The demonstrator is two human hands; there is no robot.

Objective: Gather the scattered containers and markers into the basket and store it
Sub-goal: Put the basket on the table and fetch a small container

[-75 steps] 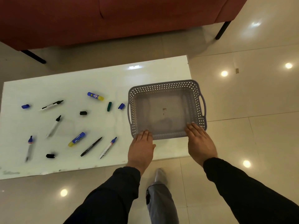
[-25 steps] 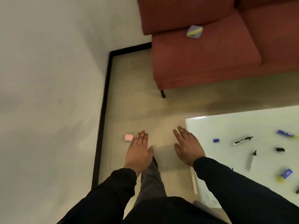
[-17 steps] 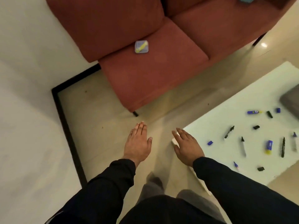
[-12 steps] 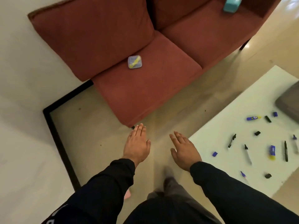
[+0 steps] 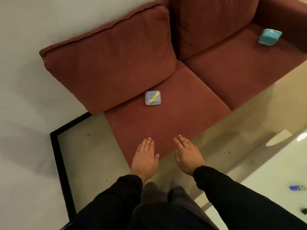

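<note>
A small clear square container [image 5: 152, 98] with a yellow stripe on its lid lies on the left seat cushion of the red sofa [image 5: 166, 123]. A teal container [image 5: 269, 37] rests on the right seat cushion near the armrest. My left hand [image 5: 144, 157] and my right hand [image 5: 188, 155] hover flat with fingers apart over the front edge of the left cushion, both empty and well short of the clear container. A blue and yellow marker [image 5: 298, 188] lies on the white table [image 5: 265, 171] at the right edge. The basket is out of view.
The white wall [image 5: 33, 80] runs along the left, with a black skirting line [image 5: 59, 163] at the floor. Beige tiled floor [image 5: 93, 153] shows between sofa and table. A small black cap [image 5: 304, 210] lies on the table at the far right. My dark-sleeved arms and legs fill the bottom.
The view has swung away from the table and basket toward the sofa and come closer. Both hands, still empty, now hover over the sofa's front edge instead of the floor.
</note>
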